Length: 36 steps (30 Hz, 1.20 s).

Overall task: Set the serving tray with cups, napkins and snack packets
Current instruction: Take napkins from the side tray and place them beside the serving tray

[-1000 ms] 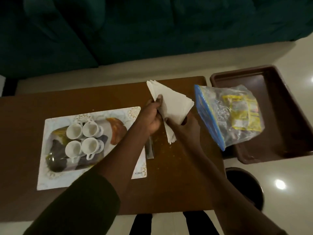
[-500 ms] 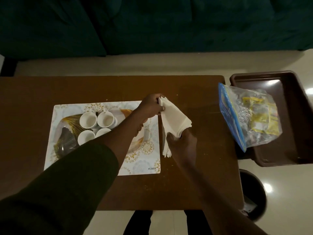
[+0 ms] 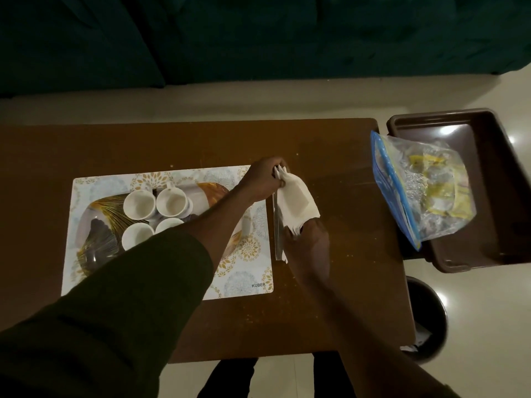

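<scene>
A stack of white napkins [image 3: 297, 203] is held between both hands just right of the placemat. My left hand [image 3: 263, 179] pinches the stack's far end; my right hand [image 3: 309, 239] grips its near end. A clear plastic wrapper strip [image 3: 277, 225] lies on the table under the napkins. Several white cups [image 3: 156, 209] stand together on the oval patterned serving tray [image 3: 99, 234], which lies on a floral placemat [image 3: 244, 268]. My left forearm hides part of the tray. A clear zip bag of yellow snack packets [image 3: 422, 188] leans in a brown bin.
The brown wooden table [image 3: 330, 147] holds everything but the bag. A brown plastic bin [image 3: 497, 196] sits off the table's right edge. A dark round wastebasket [image 3: 431, 320] stands on the floor at the near right corner. A dark green sofa [image 3: 258, 38] runs behind.
Both hands have lowered the napkin stack from above the table down toward the tabletop beside the placemat. The head view has shifted, so the table now sits lower and more centred.
</scene>
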Tool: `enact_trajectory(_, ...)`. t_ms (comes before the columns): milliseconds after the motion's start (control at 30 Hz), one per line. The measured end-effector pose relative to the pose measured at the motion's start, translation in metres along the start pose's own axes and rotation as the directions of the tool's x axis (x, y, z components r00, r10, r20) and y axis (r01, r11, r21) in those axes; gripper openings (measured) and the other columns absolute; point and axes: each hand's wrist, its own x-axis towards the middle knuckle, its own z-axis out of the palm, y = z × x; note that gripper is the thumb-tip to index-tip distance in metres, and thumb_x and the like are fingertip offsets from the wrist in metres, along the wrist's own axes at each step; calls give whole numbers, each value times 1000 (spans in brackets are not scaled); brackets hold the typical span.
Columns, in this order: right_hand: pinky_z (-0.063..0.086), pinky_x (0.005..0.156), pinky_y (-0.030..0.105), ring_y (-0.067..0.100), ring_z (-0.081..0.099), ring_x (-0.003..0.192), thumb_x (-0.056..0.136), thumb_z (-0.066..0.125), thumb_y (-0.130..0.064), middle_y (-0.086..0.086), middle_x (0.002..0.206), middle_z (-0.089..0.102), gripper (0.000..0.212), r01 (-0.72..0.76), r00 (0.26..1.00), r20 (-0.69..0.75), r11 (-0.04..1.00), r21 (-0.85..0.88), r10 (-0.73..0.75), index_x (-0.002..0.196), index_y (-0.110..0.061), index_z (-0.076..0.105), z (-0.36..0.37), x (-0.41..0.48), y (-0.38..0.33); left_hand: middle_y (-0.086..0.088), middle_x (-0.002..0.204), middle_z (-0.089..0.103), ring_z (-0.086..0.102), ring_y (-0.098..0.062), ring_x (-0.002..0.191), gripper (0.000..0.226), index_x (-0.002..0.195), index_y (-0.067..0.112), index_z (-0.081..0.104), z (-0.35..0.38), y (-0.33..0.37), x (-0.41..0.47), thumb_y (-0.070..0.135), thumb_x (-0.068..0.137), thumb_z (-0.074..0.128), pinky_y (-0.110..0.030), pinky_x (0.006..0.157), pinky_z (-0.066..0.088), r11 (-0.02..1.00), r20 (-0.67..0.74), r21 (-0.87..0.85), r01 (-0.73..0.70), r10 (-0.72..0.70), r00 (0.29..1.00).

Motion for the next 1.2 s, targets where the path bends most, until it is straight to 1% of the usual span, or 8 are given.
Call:
enact_trajectory(100, 55, 58, 34, 22, 64, 79, 89, 63, -29, 9, 102, 65, 29, 14, 998, 57, 999, -46, -11, 104, -5, 59, 3, -5, 6, -8, 104, 65, 60, -23, 93, 25, 99, 10, 64, -3, -6, 0, -2, 77, 68, -33, 74, 50, 996, 99, 87, 11, -20, 995)
enact_trajectory(167, 54, 59, 32, 20, 62, 83, 86, 66, -27, 9, 107, 63, 34, 74, 995, 73, 996, -49, -70, 110, -5, 56, 4, -10, 8, -8, 106, 65, 60, -24, 94, 25, 99, 11, 65, -5, -11, 0, 0, 77, 69, -35, 76, 50, 988, 120, 152, 14, -32, 992)
enact_trajectory(300, 56, 62, 27, 16, 62, 86, 85, 66, -29, 6, 105, 63, 38, 187, 982, -30, 981, 58, -186, 112, -6, 55, -2, -9, 5, -8, 105, 68, 62, -24, 94, 23, 99, 11, 70, -5, -12, -1, 1, 78, 69, -36, 75, 50, 981, 117, 192, -33, 10, 993)
enact_trajectory(433, 34, 56, 10, 14, 62, 70, 87, 66, -21, 4, 87, 70, 19, 216, 974, -77, 975, 51, -212, 100, -7, 64, -8, 2, 3, -8, 108, 61, 57, -24, 101, 16, 92, 11, 73, 2, -8, 0, 2, 79, 68, -36, 79, 50, 956, 58, 271, -114, 102, 993)
enact_trajectory(600, 43, 55, 24, 16, 62, 69, 86, 67, -14, 3, 87, 70, 13, 222, 975, -15, 975, 15, -222, 98, -10, 64, -6, 9, 2, -2, 112, 58, 56, -23, 105, 23, 96, 20, 73, 11, -15, 0, 5, 86, 59, -32, 76, 43, 901, 9, 427, -71, 75, 997)
enact_trajectory(767, 53, 53, 36, 21, 64, 68, 85, 67, -18, 6, 90, 70, 22, 212, 977, 25, 976, 44, -213, 101, -8, 57, -5, 11, 3, -1, 109, 69, 64, -24, 101, 26, 92, 24, 78, 14, -16, 1, 7, 84, 60, -32, 75, 48, 863, -28, 503, -50, 74, 997)
enact_trajectory(1000, 48, 53, 25, 15, 62, 66, 86, 67, -15, 5, 94, 71, 25, 234, 971, 28, 966, 111, -238, 107, -7, 56, -10, 15, 5, 1, 106, 62, 63, -24, 98, 18, 85, 27, 74, 12, -17, 3, 13, 87, 63, -30, 71, 42, 860, -124, 510, 20, 50, 991)
enact_trajectory(1200, 54, 58, 36, 20, 64, 72, 88, 66, -22, 5, 93, 67, 26, 198, 974, 87, 974, 114, -208, 106, -11, 51, -7, 19, 3, -1, 117, 61, 61, -25, 103, 26, 103, 25, 68, 9, -7, 0, 5, 89, 57, -40, 81, 54, 851, -170, 525, 31, 69, 983)
